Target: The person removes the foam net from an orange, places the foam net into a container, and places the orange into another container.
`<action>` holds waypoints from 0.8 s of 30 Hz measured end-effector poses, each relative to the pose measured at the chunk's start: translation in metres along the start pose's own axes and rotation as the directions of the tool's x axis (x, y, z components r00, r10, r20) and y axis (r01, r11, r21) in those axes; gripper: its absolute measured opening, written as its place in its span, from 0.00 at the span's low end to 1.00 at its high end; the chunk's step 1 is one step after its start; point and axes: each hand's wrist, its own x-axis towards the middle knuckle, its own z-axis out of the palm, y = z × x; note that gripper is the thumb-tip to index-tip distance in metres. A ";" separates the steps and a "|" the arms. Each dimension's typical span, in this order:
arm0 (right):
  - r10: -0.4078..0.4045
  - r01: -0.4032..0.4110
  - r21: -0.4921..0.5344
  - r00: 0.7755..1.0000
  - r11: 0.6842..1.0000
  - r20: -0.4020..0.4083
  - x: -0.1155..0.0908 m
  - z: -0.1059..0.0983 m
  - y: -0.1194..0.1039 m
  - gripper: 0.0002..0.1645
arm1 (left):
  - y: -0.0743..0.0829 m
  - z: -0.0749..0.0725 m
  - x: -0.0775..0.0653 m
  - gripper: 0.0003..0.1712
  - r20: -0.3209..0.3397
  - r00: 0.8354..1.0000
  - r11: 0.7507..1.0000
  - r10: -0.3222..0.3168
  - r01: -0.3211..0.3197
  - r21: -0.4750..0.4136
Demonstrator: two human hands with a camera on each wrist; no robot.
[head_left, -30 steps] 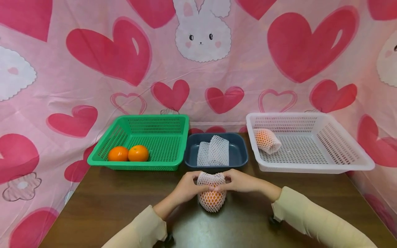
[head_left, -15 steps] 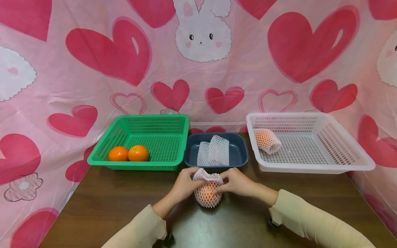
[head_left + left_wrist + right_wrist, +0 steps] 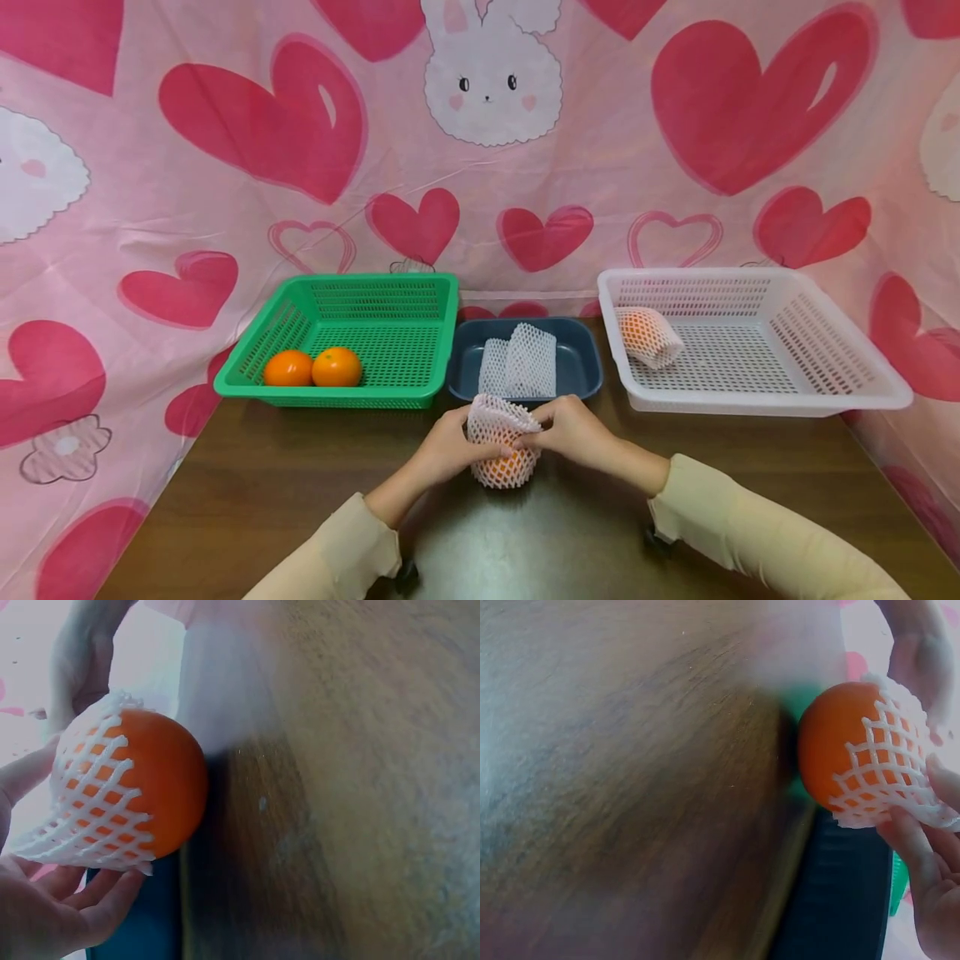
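An orange (image 3: 176, 780) sits partly inside a white foam net sleeve (image 3: 97, 799); its lower end bulges bare from the mesh in both wrist views. My left hand (image 3: 452, 446) holds the sleeve from the left, thumb across the near side. From the right, my right hand (image 3: 576, 433) pinches the mesh between thumb and fingers. The sleeve's loose upper end stands above the fruit, close in front of a dark blue tray (image 3: 588, 379). Two more folded foam nets (image 3: 531, 362) lie in that tray.
At the back left, a green basket (image 3: 408, 396) holds two bare oranges (image 3: 337, 367). A white basket (image 3: 765, 402) at the back right contains one net-wrapped orange (image 3: 648, 337). Brown wooden table (image 3: 247, 500) lies under everything, with a pink heart-print cloth (image 3: 420, 150) behind.
Both hands have shifted the netted orange slightly away, toward the tray. The sleeve's upper end now stands taller above the fruit, and the right hand's grip has moved up the mesh.
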 end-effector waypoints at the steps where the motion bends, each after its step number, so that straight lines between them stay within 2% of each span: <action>1: 0.001 -0.001 -0.002 1.000 1.000 0.014 0.001 -0.001 -0.001 0.05 | 0.000 0.000 0.000 0.26 -0.002 1.000 1.000 0.004 -0.004 -0.008; 5: 0.000 0.000 -0.007 0.997 1.000 0.072 0.004 -0.005 -0.004 0.08 | 0.002 -0.002 0.000 0.22 -0.018 1.000 0.999 0.024 -0.025 -0.047; 8: 0.025 -0.025 0.000 0.996 1.000 0.084 0.004 -0.005 -0.005 0.08 | 0.002 -0.003 -0.001 0.20 -0.032 0.999 0.998 0.029 -0.031 -0.056; 17: 0.053 -0.057 0.102 0.998 0.993 0.043 0.005 0.003 0.000 0.07 | -0.001 -0.003 -0.001 0.20 -0.091 0.995 0.999 0.045 -0.048 -0.021; 21: 0.076 -0.078 0.126 0.997 0.989 0.016 0.006 0.001 0.001 0.09 | -0.001 -0.001 -0.002 0.25 -0.077 0.997 0.999 0.020 -0.022 -0.033; 24: 0.103 -0.103 0.148 0.995 0.984 0.004 0.008 -0.001 0.002 0.10 | -0.001 0.001 -0.003 0.34 -0.033 0.999 0.999 0.003 -0.004 -0.038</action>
